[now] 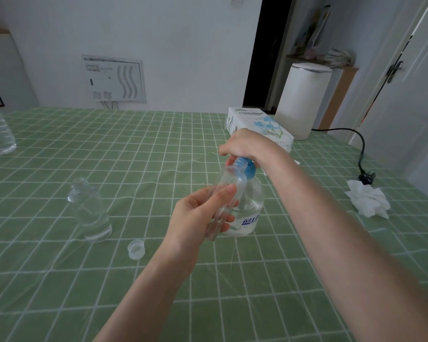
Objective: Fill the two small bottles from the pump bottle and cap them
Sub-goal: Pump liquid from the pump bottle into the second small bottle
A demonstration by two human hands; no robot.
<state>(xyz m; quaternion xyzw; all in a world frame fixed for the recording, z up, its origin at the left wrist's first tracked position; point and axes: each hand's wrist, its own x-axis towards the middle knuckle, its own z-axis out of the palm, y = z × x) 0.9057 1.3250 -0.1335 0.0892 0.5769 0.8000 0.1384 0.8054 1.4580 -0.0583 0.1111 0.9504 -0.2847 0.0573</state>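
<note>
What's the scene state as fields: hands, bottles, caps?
left hand: holds tilted small bottle, uncapped, mouth up by the pump head
right hand: fingers curled over the head of pump bottle
standing small bottle: upright on table, uncapped
loose cap: on table, touching neither bottle
extras: tissue box, crumpled tissue

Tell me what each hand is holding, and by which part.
The left hand grips a small clear bottle around its middle, its open mouth at the pump. The right hand curls over the blue pump top of the pump bottle.
</note>
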